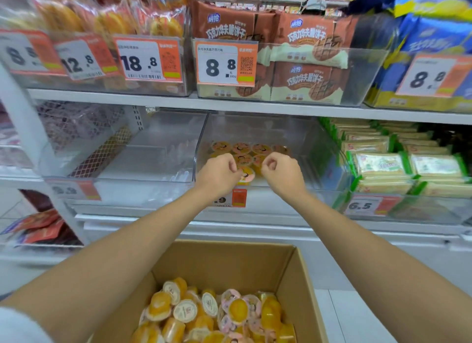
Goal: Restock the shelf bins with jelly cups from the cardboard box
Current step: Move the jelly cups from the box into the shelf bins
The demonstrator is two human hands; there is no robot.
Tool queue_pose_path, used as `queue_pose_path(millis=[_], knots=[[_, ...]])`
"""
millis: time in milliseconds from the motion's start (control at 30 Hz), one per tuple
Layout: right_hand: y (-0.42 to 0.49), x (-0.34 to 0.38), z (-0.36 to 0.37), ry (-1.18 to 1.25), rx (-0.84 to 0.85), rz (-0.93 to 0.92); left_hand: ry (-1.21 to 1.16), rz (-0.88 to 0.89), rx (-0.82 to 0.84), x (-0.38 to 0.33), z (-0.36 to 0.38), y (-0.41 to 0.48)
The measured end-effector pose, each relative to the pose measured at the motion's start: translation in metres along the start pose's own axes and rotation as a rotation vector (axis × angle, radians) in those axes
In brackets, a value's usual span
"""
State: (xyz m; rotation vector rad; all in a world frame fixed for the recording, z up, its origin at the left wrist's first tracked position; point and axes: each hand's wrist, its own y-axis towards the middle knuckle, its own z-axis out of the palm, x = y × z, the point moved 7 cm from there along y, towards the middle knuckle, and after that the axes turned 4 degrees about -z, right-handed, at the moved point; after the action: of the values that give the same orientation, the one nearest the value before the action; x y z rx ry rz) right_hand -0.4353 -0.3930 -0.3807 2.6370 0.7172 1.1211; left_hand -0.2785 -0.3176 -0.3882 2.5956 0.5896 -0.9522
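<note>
Above clear plastic bin [310, 148] of round jelly cups [241, 148]: left hand [219, 174], right hand [282, 174] curled, empty; cardboard box [229, 261] below.

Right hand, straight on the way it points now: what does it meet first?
Probably the jelly cups in the clear bin, just past the curled fingers of the right hand. Depth unclear: it might pass over them to the bin's back wall.

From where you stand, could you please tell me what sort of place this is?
Most likely a shop's snack aisle: price tags front the clear shelf bins, packaged biscuits fill the shelf above, and a cardboard box of jelly cups waits below.
</note>
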Motion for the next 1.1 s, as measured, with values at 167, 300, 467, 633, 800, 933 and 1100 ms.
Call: queue_pose_path(millis=[167, 300, 467, 633, 800, 933, 1100], knots=[[-0.083, -0.003, 0.014, -0.049, 0.108, -0.094, 0.019, -0.002, 0.149, 0.008, 0.030, -0.072], [-0.149, -0.060, 0.079, -0.204, 0.535, 0.045, 0.196, -0.140, 0.463, 0.084, 0.099, -0.119], [-0.215, -0.138, 0.153, -0.262, 0.887, 0.246, 0.340, -0.293, 0.811, 0.196, 0.176, -0.176], [-0.259, -0.198, 0.197, -0.312, 1.042, 0.442, 0.267, -0.380, 0.806, 0.249, 0.238, -0.194], [-0.271, -0.229, 0.215, -0.414, 0.972, 0.492, 0.301, -0.319, 0.759, 0.250, 0.297, -0.185], [-0.274, -0.228, 0.225, -0.389, 0.935, 0.520, 0.277, -0.373, 0.781, 0.259, 0.328, -0.187], [-0.263, -0.220, 0.221, -0.208, 0.820, 0.597, 0.293, -0.382, 0.712, 0.260, 0.320, -0.172]])
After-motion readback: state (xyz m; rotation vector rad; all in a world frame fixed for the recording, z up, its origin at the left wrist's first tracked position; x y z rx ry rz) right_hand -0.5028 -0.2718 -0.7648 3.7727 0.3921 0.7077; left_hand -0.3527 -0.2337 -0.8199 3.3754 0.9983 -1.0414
